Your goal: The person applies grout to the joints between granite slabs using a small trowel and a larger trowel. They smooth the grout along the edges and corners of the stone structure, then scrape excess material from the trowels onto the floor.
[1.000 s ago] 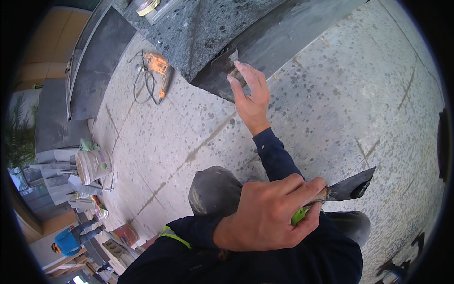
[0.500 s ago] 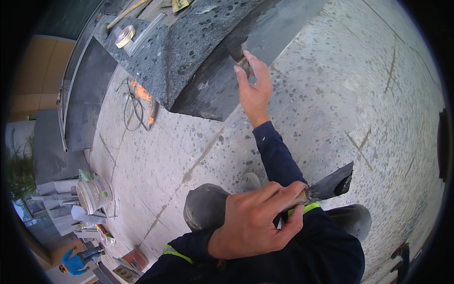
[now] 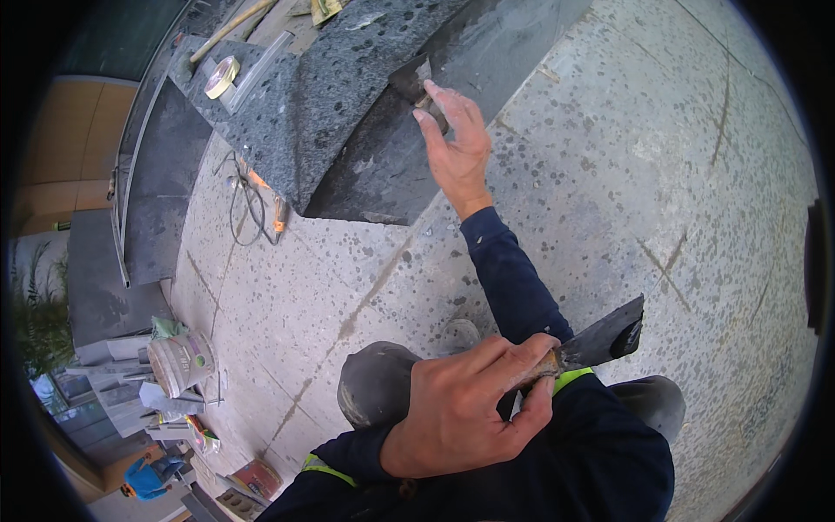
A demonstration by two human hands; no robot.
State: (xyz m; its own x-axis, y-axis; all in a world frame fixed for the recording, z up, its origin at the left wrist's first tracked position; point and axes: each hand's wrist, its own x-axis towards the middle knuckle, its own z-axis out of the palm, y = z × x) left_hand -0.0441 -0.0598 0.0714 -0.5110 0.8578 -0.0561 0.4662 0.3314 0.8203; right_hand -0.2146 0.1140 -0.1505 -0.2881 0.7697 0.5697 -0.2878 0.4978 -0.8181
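My left hand [image 3: 465,409], low in the middle of the head view, pinches the worn handle of a putty knife [image 3: 600,335]. Its blade points right and carries black paste near the tip. My right hand [image 3: 463,155] reaches forward to a dark grey stone slab [image 3: 344,74], thumb and fingers closed around the handle of a second scraper [image 3: 409,80]. That scraper's dark, pale-smeared blade lies at the seam between the slab's speckled face and its smoother dark strip [image 3: 383,161]. Part of its handle is hidden by my fingers.
On the slab lie a tape roll [image 3: 222,76], a metal strip [image 3: 263,71] and a wooden-handled tool [image 3: 230,30]. An orange power tool [image 3: 279,215] with a looped cord sits by the slab's edge. Farther left are a bucket [image 3: 181,361] and a person in blue [image 3: 146,478].
My right hand has shifted left and slightly up along the slab, and its scraper blade now shows more. My left hand keeps its grip, nearly still. The whole view has tilted slightly.
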